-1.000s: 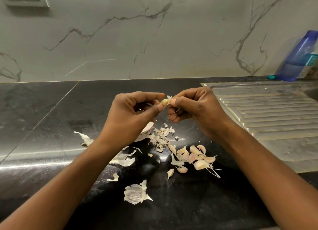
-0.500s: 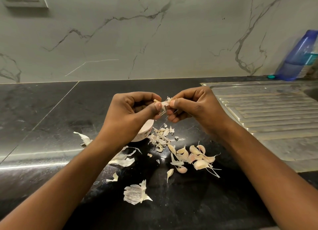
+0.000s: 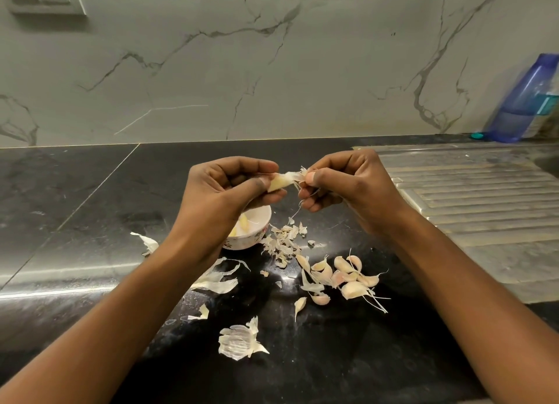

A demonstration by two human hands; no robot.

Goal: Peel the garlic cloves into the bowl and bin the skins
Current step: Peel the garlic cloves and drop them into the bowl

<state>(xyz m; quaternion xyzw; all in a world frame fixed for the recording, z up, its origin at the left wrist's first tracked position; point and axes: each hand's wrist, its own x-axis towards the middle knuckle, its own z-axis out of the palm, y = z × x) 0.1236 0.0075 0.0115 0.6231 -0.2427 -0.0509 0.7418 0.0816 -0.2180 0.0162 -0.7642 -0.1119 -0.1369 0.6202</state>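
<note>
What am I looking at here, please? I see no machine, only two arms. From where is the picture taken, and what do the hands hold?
There is no machine: these are a person's two bare hands. The picture comes from a camera worn on the person's head, looking forward and down, so the arms enter from the bottom edge. The left hand grips a garlic clove, and the right hand pinches its papery skin, partly torn off. Below the left hand stands a small white bowl with peeled cloves inside. On the black counter lie unpeeled cloves and loose skins. To the right is a metal draining board, with a blue bottle behind it by the wall.
</note>
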